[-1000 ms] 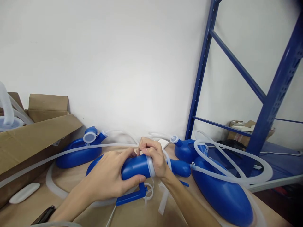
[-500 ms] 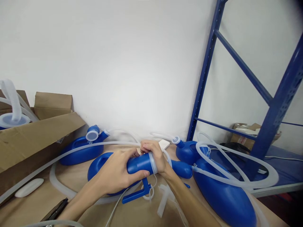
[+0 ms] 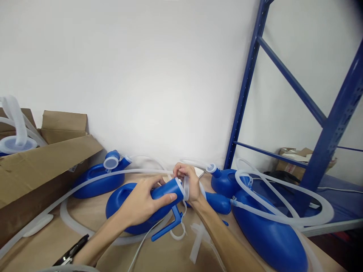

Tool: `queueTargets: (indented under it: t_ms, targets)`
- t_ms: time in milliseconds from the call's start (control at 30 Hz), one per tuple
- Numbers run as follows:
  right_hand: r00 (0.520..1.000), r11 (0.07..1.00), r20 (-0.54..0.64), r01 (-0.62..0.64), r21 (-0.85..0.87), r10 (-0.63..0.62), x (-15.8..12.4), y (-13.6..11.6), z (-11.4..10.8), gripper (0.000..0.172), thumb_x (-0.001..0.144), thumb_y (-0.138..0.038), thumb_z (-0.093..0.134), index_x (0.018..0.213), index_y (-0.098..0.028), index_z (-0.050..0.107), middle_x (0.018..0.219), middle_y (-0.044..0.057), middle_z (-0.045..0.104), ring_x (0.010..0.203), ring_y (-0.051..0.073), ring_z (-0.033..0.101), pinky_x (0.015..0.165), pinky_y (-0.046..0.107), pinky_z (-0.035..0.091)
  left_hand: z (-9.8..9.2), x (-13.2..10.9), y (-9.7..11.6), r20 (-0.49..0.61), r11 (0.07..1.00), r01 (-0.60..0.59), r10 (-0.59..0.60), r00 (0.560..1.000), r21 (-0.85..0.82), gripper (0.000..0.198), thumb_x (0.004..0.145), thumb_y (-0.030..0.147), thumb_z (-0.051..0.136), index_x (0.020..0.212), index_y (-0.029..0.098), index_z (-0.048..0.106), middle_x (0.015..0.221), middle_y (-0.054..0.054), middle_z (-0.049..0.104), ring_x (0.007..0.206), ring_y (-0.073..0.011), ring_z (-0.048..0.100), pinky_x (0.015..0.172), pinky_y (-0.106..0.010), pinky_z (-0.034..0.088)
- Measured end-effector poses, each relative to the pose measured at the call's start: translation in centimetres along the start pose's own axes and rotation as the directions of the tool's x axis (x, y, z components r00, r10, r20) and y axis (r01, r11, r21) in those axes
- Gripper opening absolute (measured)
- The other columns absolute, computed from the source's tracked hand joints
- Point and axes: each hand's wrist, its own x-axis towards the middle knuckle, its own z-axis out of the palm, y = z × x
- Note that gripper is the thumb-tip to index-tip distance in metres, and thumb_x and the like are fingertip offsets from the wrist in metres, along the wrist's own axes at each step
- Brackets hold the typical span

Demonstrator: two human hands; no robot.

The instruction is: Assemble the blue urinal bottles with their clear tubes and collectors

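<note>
My left hand (image 3: 147,200) is wrapped round a blue plastic tube (image 3: 164,190) with a white rim at its right end. My right hand (image 3: 191,183) grips a translucent plastic cap (image 3: 186,188), held just off that rim; its far side is hidden by the fingers. Behind and below the left hand lies a blue bottle (image 3: 116,200) with a moulded handle; whether the tube joins it is hidden. An angled blue bar (image 3: 167,227) hangs under the tube, beside a thin white cord (image 3: 181,236). A clear hose (image 3: 70,223) curves around the bottle.
More blue bottles with hoses stand at the left (image 3: 98,185) and right (image 3: 269,234). An open cardboard box (image 3: 51,158) is at the left, a blue metal rack (image 3: 320,162) at the right. A white oval piece (image 3: 38,225) and a clear T-shaped piece (image 3: 197,241) lie on the table.
The translucent cap has come off the blue tube's end, moving slightly right with my right hand. The white rim now shows. The angled bar has shifted a little right.
</note>
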Motion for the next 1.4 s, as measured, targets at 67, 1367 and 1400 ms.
queueTargets:
  t_ms: [67,1367,1400]
  targets:
    - [0.998,0.996,-0.020,0.049,-0.078,-0.051,0.0,-0.2,-0.1,0.024,0.077,-0.035,0.049,0.063,-0.018,0.059,0.058,-0.001,0.045,0.058,0.014,0.037,0.058,0.030,0.028,-0.1,0.1,-0.3,-0.037,0.999,0.007,-0.006,0.999,0.034,0.043,0.087,0.064,0.063,0.086,0.021,0.061,0.077,0.001,0.066,0.071,-0.0198,0.058,0.068,-0.032,0.039]
    - [0.918,0.890,0.394,0.142,-0.432,0.045,-1.1,-3.1,-1.0,0.049,0.065,-0.052,0.090,0.069,-0.021,0.052,0.076,-0.003,0.056,0.075,0.015,0.049,0.067,0.027,0.037,-4.1,-0.6,-0.5,0.037,0.930,-0.145,0.141,0.989,0.338,0.048,0.087,0.064,0.060,0.108,0.021,0.064,0.089,-0.006,0.075,0.078,-0.0259,0.070,0.071,-0.036,0.048]
    - [0.920,0.896,0.388,0.131,-0.425,0.049,-1.1,-3.1,-0.8,0.050,0.065,-0.053,0.089,0.069,-0.021,0.051,0.074,-0.003,0.054,0.073,0.015,0.048,0.065,0.026,0.036,-4.1,-0.5,-0.6,0.034,0.929,-0.155,0.153,0.988,0.335,0.047,0.087,0.064,0.060,0.107,0.022,0.064,0.088,-0.005,0.074,0.077,-0.0253,0.069,0.070,-0.035,0.048]
